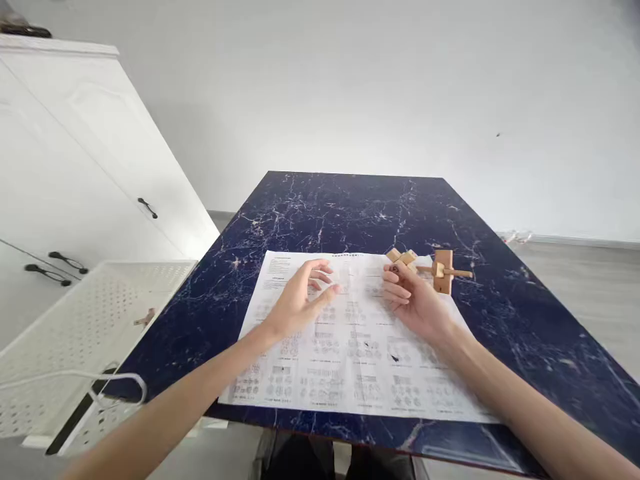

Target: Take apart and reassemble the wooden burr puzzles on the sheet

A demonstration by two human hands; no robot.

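My left hand [306, 299] is just above the left half of a printed paper sheet [325, 393]. Its fingers are bent loosely, the thumb stands apart, and nothing shows between them. Over the sheet's right side, the fingers of my right hand [417, 303] are curled in. A small dark round shape shows at its fingertips, too blurred to name. Just beyond those fingers are light wooden blocks [409, 257], partly hidden by the hand. Beside them, at the sheet's right edge, a cross-shaped wooden puzzle piece [443, 283] has an upright flat block and a thin rod through it.
The sheet lies on a dark blue marbled table [345, 207]. To the left stands a white perforated rack [65, 320] with a small wooden piece [145, 317] on it. A white cabinet [100, 153] with black handles rises behind the rack; a pale wall closes the far side.
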